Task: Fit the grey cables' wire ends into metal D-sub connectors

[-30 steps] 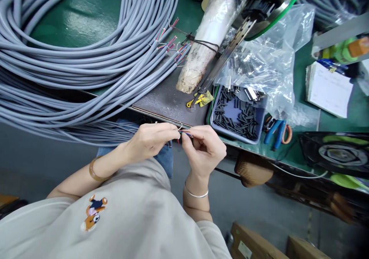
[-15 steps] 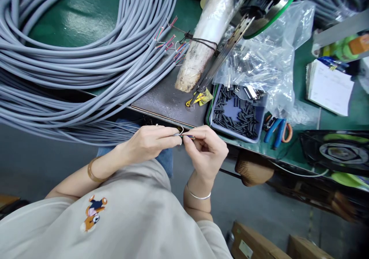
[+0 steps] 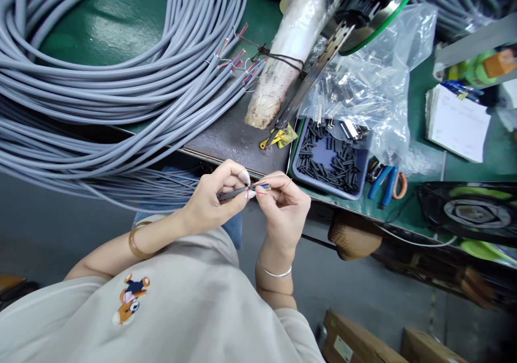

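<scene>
Just in front of the bench edge, my left hand [image 3: 220, 193] is closed around a grey cable [image 3: 233, 194] near its stripped end. Thin coloured wires [image 3: 258, 187], red, blue and green among them, stick out of that end towards the right. My right hand [image 3: 285, 201] pinches at these wires with thumb and forefinger; its other fingers are curled in. Which single wires it grips is too small to make out. Both hands are close together, fingertips almost touching.
Coiled grey cables [image 3: 133, 104] with stripped ends cover the bench's left. A wrapped white post [image 3: 278, 61] leans over the middle. A tray [image 3: 297, 172] of short black tubes, blue-handled pliers [image 3: 388, 185], a plastic bag of metal connectors [image 3: 375, 77] and a notepad [image 3: 458, 123] lie rightwards.
My left hand has turned so that its thumb and forefinger now show round the cable. The coloured wires are more exposed, and my right hand has shifted slightly left.
</scene>
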Motion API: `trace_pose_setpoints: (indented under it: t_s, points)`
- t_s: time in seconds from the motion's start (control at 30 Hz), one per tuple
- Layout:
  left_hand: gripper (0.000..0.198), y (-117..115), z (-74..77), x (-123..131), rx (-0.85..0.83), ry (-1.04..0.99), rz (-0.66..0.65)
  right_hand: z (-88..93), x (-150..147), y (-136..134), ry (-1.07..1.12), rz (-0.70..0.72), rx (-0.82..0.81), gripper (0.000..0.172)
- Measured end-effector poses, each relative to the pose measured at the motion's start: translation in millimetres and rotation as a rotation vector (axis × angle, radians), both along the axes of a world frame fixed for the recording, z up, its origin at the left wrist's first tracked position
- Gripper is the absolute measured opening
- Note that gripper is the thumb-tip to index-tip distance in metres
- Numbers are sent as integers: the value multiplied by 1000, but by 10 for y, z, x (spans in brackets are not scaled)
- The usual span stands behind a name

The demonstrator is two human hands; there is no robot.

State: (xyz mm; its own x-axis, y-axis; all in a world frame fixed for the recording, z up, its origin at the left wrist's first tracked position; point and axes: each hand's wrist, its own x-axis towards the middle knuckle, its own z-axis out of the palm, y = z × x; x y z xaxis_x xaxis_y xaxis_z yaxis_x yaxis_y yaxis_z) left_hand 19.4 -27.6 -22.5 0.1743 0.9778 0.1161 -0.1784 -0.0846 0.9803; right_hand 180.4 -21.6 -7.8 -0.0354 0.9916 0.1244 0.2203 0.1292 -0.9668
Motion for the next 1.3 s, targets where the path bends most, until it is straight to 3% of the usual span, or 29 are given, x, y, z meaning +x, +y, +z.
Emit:
trace_pose_setpoints:
  t_s: [0.13,0.37,0.5,0.63,0.8,0.97,1.03,1.13,1.3]
  points:
    - [27,7,26,-2,2,26,-25,3,-8,-6,-23,-1,21,14]
    - [9,37,74,10,353,193,158,3,2,-23,9,8,18,8]
    - [7,33,64,30,397,207,175,31,-5,-31,-8,0,19,8]
    - [1,22,74,36,294,164,157,65,-23,-36,-40,-21,41,7]
    - [13,61,121,20,68,68,77,96,-54,-49,-175,-71,170,6]
    - [26,153,78,-62,-221,-257,-157,131,-37,-82,-182,-132,305,11]
    - [28,179,40,-107,-293,-359,-184,147,-18,-87,-159,-174,336,13]
    - [27,210,-14,-181,-298,-417,-184,154,3,-89,-154,-168,334,11]
    - [35,293,-203,-323,-182,-460,-364,127,17,-129,-197,-89,331,25]
